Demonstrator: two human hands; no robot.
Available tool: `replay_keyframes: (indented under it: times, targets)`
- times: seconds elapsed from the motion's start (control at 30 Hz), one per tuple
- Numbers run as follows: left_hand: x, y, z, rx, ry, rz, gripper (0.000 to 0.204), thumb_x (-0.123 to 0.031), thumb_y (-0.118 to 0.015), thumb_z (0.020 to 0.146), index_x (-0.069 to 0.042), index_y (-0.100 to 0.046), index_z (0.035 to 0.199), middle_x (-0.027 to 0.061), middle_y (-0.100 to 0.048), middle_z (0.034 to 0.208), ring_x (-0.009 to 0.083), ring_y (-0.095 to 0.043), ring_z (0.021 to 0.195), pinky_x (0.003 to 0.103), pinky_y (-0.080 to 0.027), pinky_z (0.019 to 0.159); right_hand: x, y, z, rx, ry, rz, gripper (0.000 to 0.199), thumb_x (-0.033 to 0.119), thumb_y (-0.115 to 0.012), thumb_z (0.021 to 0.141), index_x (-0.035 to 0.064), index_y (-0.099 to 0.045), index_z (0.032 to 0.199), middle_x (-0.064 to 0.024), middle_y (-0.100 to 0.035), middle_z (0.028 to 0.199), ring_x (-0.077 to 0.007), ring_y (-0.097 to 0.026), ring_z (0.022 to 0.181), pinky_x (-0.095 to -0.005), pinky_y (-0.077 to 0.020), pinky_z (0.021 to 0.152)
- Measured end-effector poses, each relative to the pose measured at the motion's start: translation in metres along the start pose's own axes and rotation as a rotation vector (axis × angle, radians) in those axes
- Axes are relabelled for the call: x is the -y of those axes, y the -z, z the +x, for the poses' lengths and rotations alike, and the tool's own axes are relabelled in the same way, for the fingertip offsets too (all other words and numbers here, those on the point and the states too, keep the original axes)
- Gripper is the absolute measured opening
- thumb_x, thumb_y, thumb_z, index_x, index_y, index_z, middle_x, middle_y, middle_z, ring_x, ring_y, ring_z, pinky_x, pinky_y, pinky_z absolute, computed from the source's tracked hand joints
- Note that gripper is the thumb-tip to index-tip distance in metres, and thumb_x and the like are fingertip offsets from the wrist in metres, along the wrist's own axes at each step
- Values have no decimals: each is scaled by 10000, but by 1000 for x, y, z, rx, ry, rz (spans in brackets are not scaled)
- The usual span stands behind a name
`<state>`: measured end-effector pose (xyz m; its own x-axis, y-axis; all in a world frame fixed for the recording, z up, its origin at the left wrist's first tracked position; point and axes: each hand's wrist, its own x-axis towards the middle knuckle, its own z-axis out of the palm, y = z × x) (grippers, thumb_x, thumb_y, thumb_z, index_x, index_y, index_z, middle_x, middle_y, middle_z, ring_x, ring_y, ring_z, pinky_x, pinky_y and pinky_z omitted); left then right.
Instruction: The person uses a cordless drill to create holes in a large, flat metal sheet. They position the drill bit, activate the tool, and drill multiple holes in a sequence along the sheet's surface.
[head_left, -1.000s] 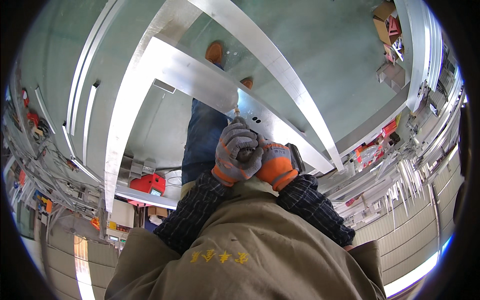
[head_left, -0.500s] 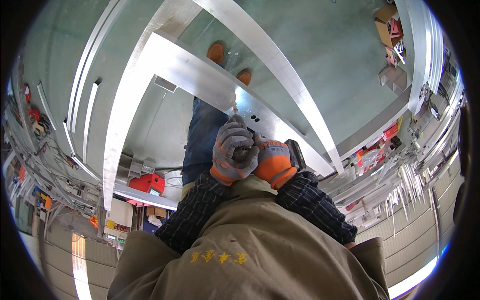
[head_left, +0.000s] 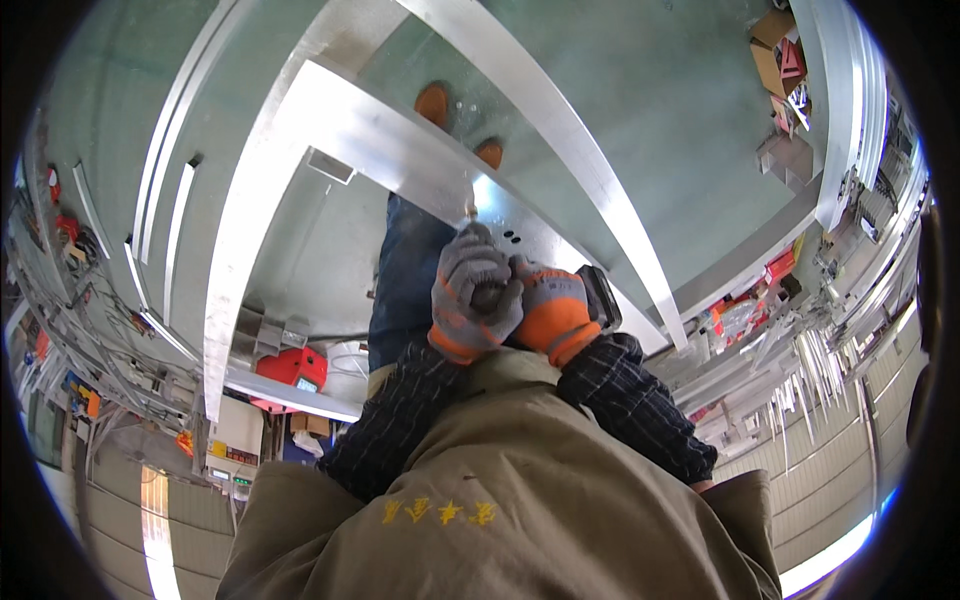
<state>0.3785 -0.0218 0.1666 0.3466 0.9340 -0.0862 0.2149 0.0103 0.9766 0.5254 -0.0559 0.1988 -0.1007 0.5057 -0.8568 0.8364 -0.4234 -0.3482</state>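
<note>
A cordless drill (head_left: 488, 296) is held in both my grey-and-orange gloved hands, its dark battery (head_left: 601, 298) showing beside the right one. My left hand (head_left: 458, 285) wraps around the drill's body, with the rounded rear end visible between thumb and fingers. My right hand (head_left: 553, 312) is closed around the handle; most of the grip is hidden. From the front, the bit (head_left: 472, 210) points at the silvery metal crosspiece (head_left: 385, 160) and appears to touch it. Right of the bit, small dark holes (head_left: 512, 237) mark the same crosspiece.
Long metal bars flank the crosspiece, one at left (head_left: 250, 220) and one at right (head_left: 590, 155). A red machine (head_left: 292, 370) stands at lower left. Narrow profiles (head_left: 182, 215) lie on the floor farther left. An opened cardboard box (head_left: 768, 60) sits at upper right.
Both hands and the drill have shifted slightly to the right, and the battery has tilted a little. The grip stays the same, and the bit remains at about the same place on the crosspiece.
</note>
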Motion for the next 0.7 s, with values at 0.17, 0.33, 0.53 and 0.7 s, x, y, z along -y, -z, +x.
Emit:
replay_keyframes:
  times: [0.17, 0.33, 0.53, 0.7]
  targets:
    - [7, -5, -1, -10, 45, 6, 287, -33, -804, 762, -97, -629, 980, 87, -684, 1047, 317, -658, 1069, 482, -535, 1013, -2, 15, 9, 156, -54, -23, 525, 416, -723, 841, 61, -612, 1213, -140, -723, 1104, -322, -713, 1049, -443, -573, 843]
    - [7, -2, 0, 6, 14, 21, 329, -70, -835, 729, -129, -635, 984, 76, -687, 1062, 319, -660, 1058, 481, -544, 1002, -2, 5, 6, 113, -78, -50, 651, 422, -731, 845, 50, -543, 1345, -154, -719, 1118, -329, -719, 1031, -440, -584, 825]
    - [4, -2, 5, 5, 28, 3, 291, -48, -817, 761, -111, -651, 991, 91, -692, 1074, 315, -660, 1083, 494, -525, 1044, 1, 0, 5, 74, -143, -3, 729, 422, -735, 838, 41, -492, 1410, -160, -718, 1103, -336, -717, 1025, -445, -586, 803]
    - [4, -3, 5, -4, 36, -18, 282, -38, -813, 759, -112, -657, 982, 86, -695, 1064, 313, -664, 1068, 489, -532, 1033, 2, -3, 4, 33, -88, 11, 631, 440, -743, 827, 54, -566, 1294, -156, -717, 1096, -342, -709, 1038, -456, -582, 822]
